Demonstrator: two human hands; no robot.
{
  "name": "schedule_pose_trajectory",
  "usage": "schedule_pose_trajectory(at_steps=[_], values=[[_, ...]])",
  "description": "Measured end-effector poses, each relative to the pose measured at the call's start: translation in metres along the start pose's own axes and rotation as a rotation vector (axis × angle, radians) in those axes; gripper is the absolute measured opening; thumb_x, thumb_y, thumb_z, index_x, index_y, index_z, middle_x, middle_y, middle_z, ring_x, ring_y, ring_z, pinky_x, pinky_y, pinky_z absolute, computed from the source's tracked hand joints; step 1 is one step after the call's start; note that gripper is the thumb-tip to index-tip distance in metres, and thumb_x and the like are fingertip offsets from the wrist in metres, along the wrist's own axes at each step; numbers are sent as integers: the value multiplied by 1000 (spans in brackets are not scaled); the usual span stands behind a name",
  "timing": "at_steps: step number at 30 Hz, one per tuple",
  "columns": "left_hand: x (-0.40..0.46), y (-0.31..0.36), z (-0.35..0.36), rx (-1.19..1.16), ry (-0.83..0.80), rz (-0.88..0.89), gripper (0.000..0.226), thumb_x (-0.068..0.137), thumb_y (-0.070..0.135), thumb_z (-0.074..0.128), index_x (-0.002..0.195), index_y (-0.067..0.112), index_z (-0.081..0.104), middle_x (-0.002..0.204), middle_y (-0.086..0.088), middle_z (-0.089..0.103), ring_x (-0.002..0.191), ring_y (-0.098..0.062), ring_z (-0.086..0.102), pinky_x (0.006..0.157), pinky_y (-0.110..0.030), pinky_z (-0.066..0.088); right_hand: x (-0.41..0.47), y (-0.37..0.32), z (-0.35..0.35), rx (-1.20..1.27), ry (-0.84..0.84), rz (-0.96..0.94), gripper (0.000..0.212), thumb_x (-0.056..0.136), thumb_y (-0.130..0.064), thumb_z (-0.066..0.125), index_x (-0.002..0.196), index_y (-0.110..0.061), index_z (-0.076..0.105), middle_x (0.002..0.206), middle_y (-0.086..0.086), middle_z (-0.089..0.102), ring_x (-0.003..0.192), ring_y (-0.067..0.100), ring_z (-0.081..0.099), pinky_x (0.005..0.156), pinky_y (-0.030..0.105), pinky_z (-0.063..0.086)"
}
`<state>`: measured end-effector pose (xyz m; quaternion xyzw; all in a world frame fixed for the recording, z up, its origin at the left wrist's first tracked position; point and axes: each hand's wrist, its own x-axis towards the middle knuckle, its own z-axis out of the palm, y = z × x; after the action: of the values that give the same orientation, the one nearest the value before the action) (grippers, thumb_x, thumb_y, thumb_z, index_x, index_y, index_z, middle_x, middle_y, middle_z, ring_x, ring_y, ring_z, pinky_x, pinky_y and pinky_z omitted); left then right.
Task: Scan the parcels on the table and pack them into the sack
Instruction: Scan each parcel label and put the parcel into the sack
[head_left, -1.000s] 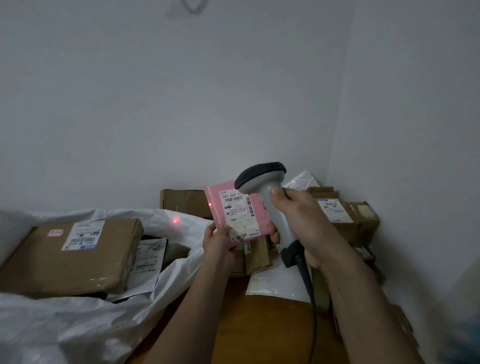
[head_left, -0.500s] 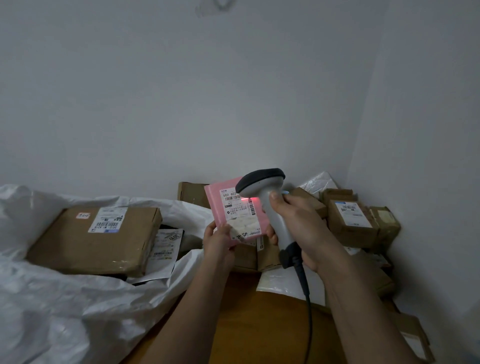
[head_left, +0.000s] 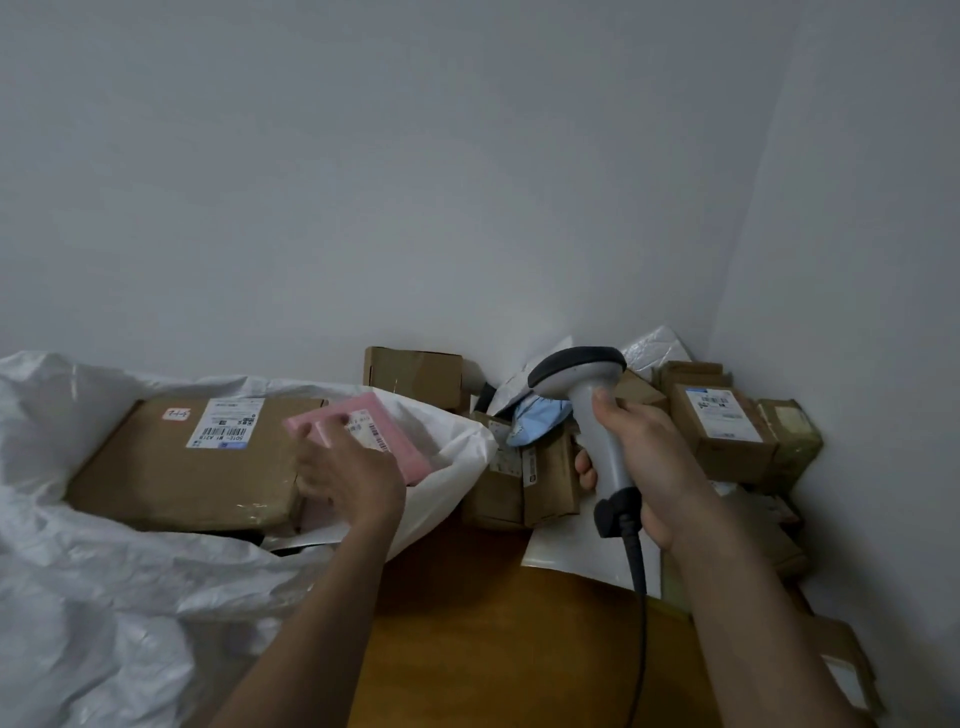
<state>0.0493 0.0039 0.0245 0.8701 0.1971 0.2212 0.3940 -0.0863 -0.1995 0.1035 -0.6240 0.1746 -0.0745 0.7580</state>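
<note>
Pink parcel (head_left: 363, 436) held over sack (head_left: 130, 597) by left hand (head_left: 348, 475); barcode scanner (head_left: 592, 415) gripped by right hand (head_left: 649, 467). Risk: parcel caught on sack rim, dropped outside.

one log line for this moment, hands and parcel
left hand: placing pink parcel in white sack | right hand: grips scanner | phase: packing

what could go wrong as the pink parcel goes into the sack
The pink parcel sits by the sack's floppy rim beside the big brown box; released by the left hand there, it might slide out. The scanner in the right hand hovers by stacked boxes and could knock them.
</note>
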Motion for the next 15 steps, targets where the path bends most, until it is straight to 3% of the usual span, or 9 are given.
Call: schedule_pose_trajectory(at_steps=[2,3,6,9,15], values=[[-2,-17,13,241,-147,283,30,93,5,50,120,13,60,146,-11,39,140,-32,28,114,-51,18,3,2,-2,3,17,7,27,101,-35,47,104,-11,59,68,13,57,53,17,55,50,28,45],[-1,-23,19,325,-249,315,27,99,18,45,119,11,61,139,-12,48,134,-31,36,112,-50,22,6,3,-4,10,26,15,27,101,-35,47,104,-11,59,67,13,57,54,18,55,52,29,45],[3,-30,33,486,-485,154,49,103,42,26,111,7,58,123,-17,58,119,-34,48,106,-48,30,13,5,-10,28,46,39,27,100,-37,49,103,-12,59,67,12,58,59,22,55,55,34,44],[1,-31,48,547,-451,129,51,102,46,25,115,8,55,132,-21,52,130,-41,40,115,-54,21,20,8,-19,49,59,54,28,101,-37,48,102,-12,59,67,13,56,58,22,53,55,35,43],[-22,3,76,485,-425,342,47,100,37,40,139,10,42,149,-17,36,140,-37,30,117,-51,19,36,14,-43,84,169,76,24,100,-35,50,99,-12,58,71,13,56,56,19,54,54,32,45]])
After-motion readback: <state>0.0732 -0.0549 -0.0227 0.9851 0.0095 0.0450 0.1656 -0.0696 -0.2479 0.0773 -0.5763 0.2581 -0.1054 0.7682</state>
